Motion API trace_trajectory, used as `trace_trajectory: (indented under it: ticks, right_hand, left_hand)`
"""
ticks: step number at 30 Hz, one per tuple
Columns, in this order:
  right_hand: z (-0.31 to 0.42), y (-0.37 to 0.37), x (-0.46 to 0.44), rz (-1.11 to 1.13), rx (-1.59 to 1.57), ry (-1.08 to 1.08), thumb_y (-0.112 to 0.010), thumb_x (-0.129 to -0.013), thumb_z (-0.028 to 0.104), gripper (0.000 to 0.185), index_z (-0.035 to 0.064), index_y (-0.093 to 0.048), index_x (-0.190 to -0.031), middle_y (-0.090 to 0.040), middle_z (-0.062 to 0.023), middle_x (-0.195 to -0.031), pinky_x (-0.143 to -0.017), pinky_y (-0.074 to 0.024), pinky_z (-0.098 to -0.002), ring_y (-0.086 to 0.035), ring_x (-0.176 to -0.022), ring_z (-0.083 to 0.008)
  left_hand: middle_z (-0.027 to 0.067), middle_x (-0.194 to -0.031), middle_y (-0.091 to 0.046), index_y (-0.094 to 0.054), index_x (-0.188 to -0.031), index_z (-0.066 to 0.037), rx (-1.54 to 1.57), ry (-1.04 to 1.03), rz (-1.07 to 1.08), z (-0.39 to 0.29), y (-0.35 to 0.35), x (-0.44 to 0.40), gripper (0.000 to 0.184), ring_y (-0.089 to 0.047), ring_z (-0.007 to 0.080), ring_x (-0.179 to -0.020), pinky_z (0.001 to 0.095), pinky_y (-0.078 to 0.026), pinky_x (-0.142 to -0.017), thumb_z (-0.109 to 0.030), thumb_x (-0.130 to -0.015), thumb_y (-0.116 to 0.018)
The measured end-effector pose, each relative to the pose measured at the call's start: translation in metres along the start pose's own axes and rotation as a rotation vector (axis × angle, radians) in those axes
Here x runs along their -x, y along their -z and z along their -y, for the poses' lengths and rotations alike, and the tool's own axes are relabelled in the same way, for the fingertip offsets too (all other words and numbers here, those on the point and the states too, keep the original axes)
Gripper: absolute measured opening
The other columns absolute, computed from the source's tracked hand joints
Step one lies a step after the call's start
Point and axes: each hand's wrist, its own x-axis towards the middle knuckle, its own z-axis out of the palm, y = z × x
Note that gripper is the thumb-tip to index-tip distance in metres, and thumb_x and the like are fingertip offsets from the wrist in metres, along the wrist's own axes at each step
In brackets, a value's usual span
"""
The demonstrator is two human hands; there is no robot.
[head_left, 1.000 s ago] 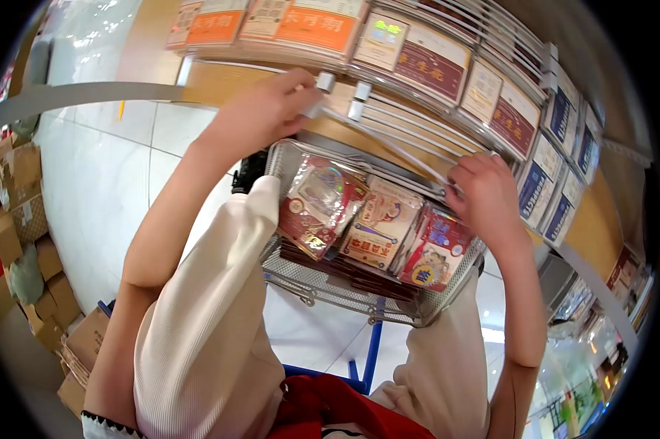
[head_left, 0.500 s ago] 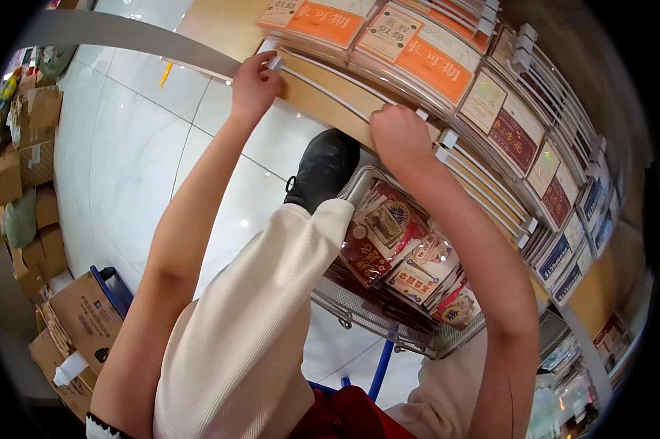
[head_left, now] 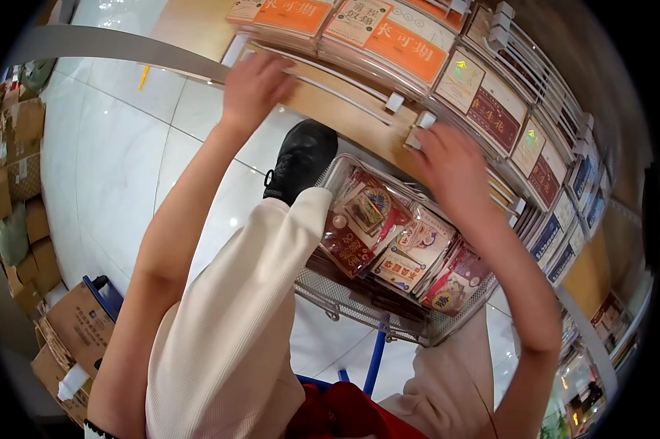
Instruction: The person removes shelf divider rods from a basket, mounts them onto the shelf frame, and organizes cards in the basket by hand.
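Note:
At the shelf's front edge, my left hand (head_left: 256, 88) hovers over the left end of a white wire rail (head_left: 330, 77), its fingers loosely spread and blurred. Beside a white plastic rail bracket (head_left: 420, 130) is my right hand (head_left: 458, 164); thumb and fingers look apart, though motion smears them. Whether the fingertips touch the bracket I cannot tell. Behind the rail stand stacks of orange-and-white packs (head_left: 410, 55) in clear wrapping. Dark-red-and-cream packs (head_left: 494, 110) sit farther right. Below my right hand, a wire mesh basket (head_left: 330, 293) holds several wrapped red and cream packs (head_left: 414, 252).
Under the shelf, a black shoe (head_left: 300, 157) rests on the white tiled floor (head_left: 117, 168). Cardboard boxes (head_left: 81, 322) line the left side. A blue metal leg (head_left: 374, 362) shows beneath the basket. More white wire dividers (head_left: 535, 66) run along the shelf.
Both hands have lifted off the white rail and opened. My right hand has shifted rightward to the neighbouring bracket. The whole view has moved slightly.

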Motion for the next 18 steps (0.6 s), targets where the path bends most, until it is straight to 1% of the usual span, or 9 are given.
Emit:
trace_trajectory:
  ticks: [1,2,4,6,9,12,16,18]
  right_hand:
    - [-0.001,0.023,0.013,0.026,-0.001,-0.018,-0.063,-0.075,0.010,0.014,0.0050,-0.056,-0.087,-0.056,-0.0094,-0.082,-0.071,-0.0454,-0.0367,-0.056,-0.079,-0.0276]
    - [-0.002,0.041,0.030,0.053,0.002,-0.039,-0.066,-0.075,0.009,0.019,0.0043,-0.058,-0.091,-0.057,-0.0105,-0.085,-0.073,-0.0456,-0.0381,-0.056,-0.080,-0.0285]
    - [-0.005,0.064,0.077,0.064,0.016,-0.172,-0.069,-0.073,0.005,0.034,0.0030,-0.058,-0.105,-0.059,-0.0122,-0.093,-0.075,-0.0459,-0.0400,-0.057,-0.083,-0.0294]
    - [0.001,0.081,0.127,0.116,-0.086,-0.436,-0.068,-0.073,0.002,0.040,0.0027,-0.056,-0.112,-0.060,-0.0126,-0.097,-0.072,-0.0469,-0.0378,-0.057,-0.078,-0.0281]
    - [0.029,0.090,0.174,0.020,-0.195,-0.714,-0.065,-0.075,-0.002,0.041,0.0023,-0.055,-0.115,-0.059,-0.0117,-0.094,-0.066,-0.0465,-0.0330,-0.055,-0.070,-0.0239]
    - [0.044,0.081,0.198,-0.134,-0.213,-0.839,-0.061,-0.077,-0.005,0.038,0.0006,-0.054,-0.114,-0.059,-0.0110,-0.093,-0.061,-0.0448,-0.0284,-0.053,-0.064,-0.0187]
    - [0.038,0.076,0.211,-0.217,-0.256,-0.932,-0.057,-0.079,-0.007,0.034,-0.0006,-0.055,-0.113,-0.058,-0.0098,-0.093,-0.061,-0.0435,-0.0262,-0.051,-0.064,-0.0142]
    - [0.034,0.078,0.209,-0.228,-0.265,-0.937,-0.057,-0.079,-0.007,0.035,-0.0006,-0.055,-0.113,-0.058,-0.0097,-0.093,-0.060,-0.0434,-0.0259,-0.051,-0.064,-0.0144]
  left_hand:
    - [0.0058,-0.094,-0.059,-0.062,-0.099,-0.010,0.095,-0.041,0.115,-0.007,-0.003,0.000,0.027,-0.059,0.0265,-0.082,0.0356,-0.048,-0.071,-0.014,-0.074,-0.070]
    - [0.0038,-0.095,-0.058,-0.062,-0.097,-0.011,0.124,-0.014,0.239,-0.018,-0.007,-0.002,0.024,-0.058,0.0258,-0.084,0.0355,-0.048,-0.071,-0.015,-0.075,-0.069]
    - [0.0042,-0.093,-0.058,-0.062,-0.096,-0.011,0.147,-0.057,0.240,-0.034,-0.018,-0.003,0.021,-0.058,0.0257,-0.084,0.0354,-0.048,-0.070,-0.015,-0.076,-0.068]
    - [0.0049,-0.091,-0.058,-0.062,-0.093,-0.009,0.205,-0.086,0.232,-0.043,-0.029,-0.004,0.017,-0.058,0.0265,-0.084,0.0359,-0.049,-0.072,-0.014,-0.077,-0.067]
    - [0.0053,-0.091,-0.058,-0.062,-0.091,-0.008,0.249,-0.106,0.180,-0.039,-0.044,-0.006,0.015,-0.058,0.0273,-0.085,0.0361,-0.049,-0.072,-0.012,-0.077,-0.067]
    - [0.0065,-0.089,-0.059,-0.063,-0.089,-0.007,0.255,-0.113,0.158,-0.042,-0.045,-0.011,0.013,-0.058,0.0281,-0.083,0.0364,-0.049,-0.071,-0.009,-0.076,-0.067]
    - [0.0069,-0.089,-0.059,-0.063,-0.088,-0.006,0.225,-0.120,0.139,-0.046,-0.046,-0.013,0.012,-0.058,0.0283,-0.083,0.0360,-0.049,-0.071,-0.008,-0.077,-0.067]
    - [0.0067,-0.090,-0.059,-0.063,-0.088,-0.007,0.205,-0.129,0.126,-0.046,-0.048,-0.014,0.012,-0.058,0.0279,-0.083,0.0358,-0.049,-0.071,-0.009,-0.077,-0.067]
